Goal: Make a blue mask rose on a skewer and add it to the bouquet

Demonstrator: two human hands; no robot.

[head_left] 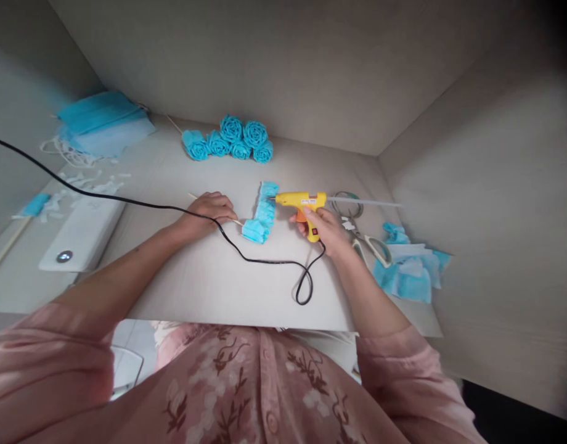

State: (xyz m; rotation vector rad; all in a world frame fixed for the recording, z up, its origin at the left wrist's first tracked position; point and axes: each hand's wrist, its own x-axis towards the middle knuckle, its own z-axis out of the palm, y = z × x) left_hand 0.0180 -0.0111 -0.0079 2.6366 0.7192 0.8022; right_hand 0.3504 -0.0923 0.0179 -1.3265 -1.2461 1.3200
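My right hand (325, 228) is wrapped round the grip of a yellow hot glue gun (293, 200), a long glue stick (367, 201) jutting from its back. The nozzle points left and meets a ruffled strip of blue fabric (266, 209) on the table. At the strip's lower end is a thin wooden stick (238, 222), its tip touching the blue piece. My left hand (207, 213) is closed on this stick, palm down. The glue gun's black cord (265, 262) loops below the strip and crosses over my left wrist.
Rolled blue fabric roses (241, 139) stand at the back. Blue face masks (103, 117) are piled back left, above white scraps (80, 185) and a white box (75, 234). To the right lie scissors (378, 250), a roll of tape (347, 203) and blue fabric pieces (408, 271).
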